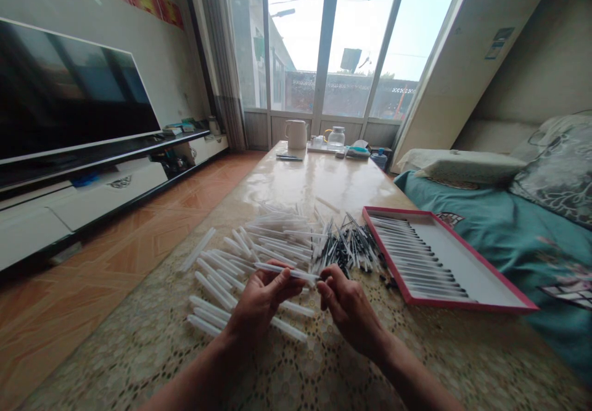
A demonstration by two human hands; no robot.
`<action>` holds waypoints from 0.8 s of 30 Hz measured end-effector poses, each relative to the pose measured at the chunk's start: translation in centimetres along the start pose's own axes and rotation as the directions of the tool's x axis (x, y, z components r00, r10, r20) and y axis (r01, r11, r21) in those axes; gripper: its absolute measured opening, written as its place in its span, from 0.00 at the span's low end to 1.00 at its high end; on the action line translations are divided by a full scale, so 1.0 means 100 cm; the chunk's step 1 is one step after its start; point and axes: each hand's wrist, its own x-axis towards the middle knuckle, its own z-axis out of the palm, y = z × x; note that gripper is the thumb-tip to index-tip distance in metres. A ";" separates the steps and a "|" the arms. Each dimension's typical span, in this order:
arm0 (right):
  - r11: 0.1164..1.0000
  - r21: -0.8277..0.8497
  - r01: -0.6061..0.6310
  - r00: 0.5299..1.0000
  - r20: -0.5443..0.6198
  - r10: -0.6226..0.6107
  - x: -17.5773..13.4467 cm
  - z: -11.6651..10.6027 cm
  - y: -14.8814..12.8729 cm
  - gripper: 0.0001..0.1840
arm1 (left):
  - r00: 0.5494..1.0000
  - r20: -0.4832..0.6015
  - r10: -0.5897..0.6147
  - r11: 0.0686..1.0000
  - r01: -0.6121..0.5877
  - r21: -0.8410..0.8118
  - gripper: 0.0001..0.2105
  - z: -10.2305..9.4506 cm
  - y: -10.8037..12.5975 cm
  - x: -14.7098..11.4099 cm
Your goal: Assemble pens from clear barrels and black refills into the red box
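My left hand [259, 303] grips a clear white pen barrel [283, 270] held level above the table. My right hand [348, 306] has its fingertips pinched at the barrel's right end; whether it holds a refill there I cannot tell. Under and behind my hands lies a heap of white pen barrels [250, 251]. To its right is a pile of black-tipped refills [349, 244]. A red-rimmed flat box [467, 303] at the right holds a row of finished pens [416, 257].
The long table [324, 183] has a lace-patterned cover near me. At its far end stand a white jug [296, 134], a glass teapot [337, 138] and small items. A television [69, 97] is at left, a teal-covered sofa [518, 238] at right.
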 end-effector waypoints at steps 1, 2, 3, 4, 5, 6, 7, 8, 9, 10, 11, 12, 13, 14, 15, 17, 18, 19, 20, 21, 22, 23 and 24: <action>1.000 -0.009 0.000 1.000 -0.001 0.000 0.000 0.000 0.000 0.09 | 1.000 -0.001 0.002 1.000 -0.002 -0.003 0.11 0.000 0.000 0.000; 1.000 -0.009 -0.003 1.000 0.004 0.003 0.000 0.000 0.000 0.09 | 1.000 0.002 0.001 1.000 -0.001 0.000 0.11 0.000 0.000 0.000; 1.000 0.002 -0.011 1.000 0.015 0.011 0.000 0.001 0.001 0.11 | 1.000 0.010 -0.002 1.000 0.002 0.006 0.11 0.001 0.000 0.000; 0.999 0.023 -0.023 0.999 0.029 0.022 0.001 0.001 0.001 0.14 | 1.000 0.020 -0.004 1.000 0.004 0.014 0.10 0.001 0.000 0.000; 0.998 0.046 -0.035 0.999 0.041 0.033 0.001 0.002 0.002 0.17 | 1.000 0.028 -0.006 1.000 0.005 0.021 0.10 0.001 0.000 -0.001; 0.997 0.066 -0.046 0.998 0.049 0.042 0.001 0.002 0.003 0.19 | 0.999 0.033 -0.006 1.000 0.005 0.024 0.10 0.001 0.000 -0.001; 0.996 0.077 -0.051 0.998 0.051 0.047 0.002 0.002 0.003 0.19 | 0.999 0.035 -0.006 1.000 0.006 0.026 0.10 0.001 0.000 -0.001; 0.996 0.076 -0.049 0.998 0.045 0.046 0.002 0.002 0.003 0.18 | 1.000 0.031 -0.006 1.000 0.005 0.026 0.10 0.002 0.001 -0.001; 0.997 0.062 -0.042 0.999 0.033 0.040 0.002 0.002 0.003 0.15 | 1.000 0.022 -0.004 1.000 0.003 0.023 0.11 0.002 0.001 -0.001; 0.999 0.040 -0.030 0.999 0.021 0.030 0.002 0.002 0.003 0.12 | 1.000 0.012 -0.001 1.000 0.001 0.020 0.11 0.002 0.001 -0.001; 1.000 0.017 -0.016 1.000 0.012 0.016 0.002 0.002 0.002 0.09 | 1.000 0.004 0.001 1.000 -0.001 0.018 0.12 0.002 0.001 -0.001; 1.000 -0.003 -0.002 1.000 0.008 0.002 0.002 0.002 0.002 0.08 | 1.000 -0.001 0.003 1.000 -0.003 0.017 0.12 0.001 0.001 -0.001; 1.000 -0.015 0.009 1.000 0.007 -0.009 0.002 0.002 0.003 0.07 | 1.000 -0.001 0.005 1.000 -0.005 0.018 0.12 0.001 0.000 0.000; 1.000 -0.018 0.015 1.000 0.010 -0.015 0.002 0.002 0.003 0.07 | 1.000 0.004 0.006 1.000 -0.006 0.020 0.11 0.000 0.000 0.000; 1.000 -0.010 0.015 1.000 0.017 -0.014 0.002 0.002 0.003 0.08 | 1.000 0.013 0.004 1.000 -0.004 0.023 0.11 0.000 0.000 0.000; 1.000 0.022 -0.001 1.000 0.030 0.000 0.002 0.003 0.004 0.12 | 1.000 0.031 0.000 1.000 -0.001 0.030 0.11 -0.001 -0.001 0.000; 0.999 0.038 -0.012 0.999 0.039 0.011 0.002 0.003 0.005 0.14 | 0.999 0.037 -0.001 1.000 0.000 0.031 0.10 -0.001 -0.001 0.000; 0.999 0.049 -0.021 0.999 0.045 0.019 0.002 0.004 0.005 0.15 | 0.999 0.040 -0.001 1.000 -0.001 0.031 0.10 -0.001 -0.002 0.001; 0.998 0.053 -0.025 0.999 0.046 0.023 0.002 0.004 0.005 0.16 | 0.999 0.040 0.000 1.000 -0.001 0.031 0.10 -0.001 -0.002 0.001; 0.998 0.050 -0.025 0.999 0.043 0.022 0.002 0.004 0.005 0.15 | 0.999 0.035 0.000 1.000 -0.001 0.030 0.10 -0.001 -0.002 0.001; 0.999 0.043 -0.020 0.999 0.035 0.018 0.002 0.004 0.005 0.13 | 1.000 0.029 0.001 1.000 -0.002 0.028 0.10 -0.001 -0.002 0.000; 0.999 0.035 -0.012 1.000 0.026 0.011 0.002 0.004 0.005 0.12 | 1.000 0.023 0.001 1.000 -0.002 0.027 0.10 -0.001 -0.002 0.000; 1.000 0.028 -0.004 1.000 0.018 0.003 0.002 0.004 0.004 0.10 | 1.000 0.017 0.002 1.000 -0.002 0.026 0.10 -0.001 -0.001 0.000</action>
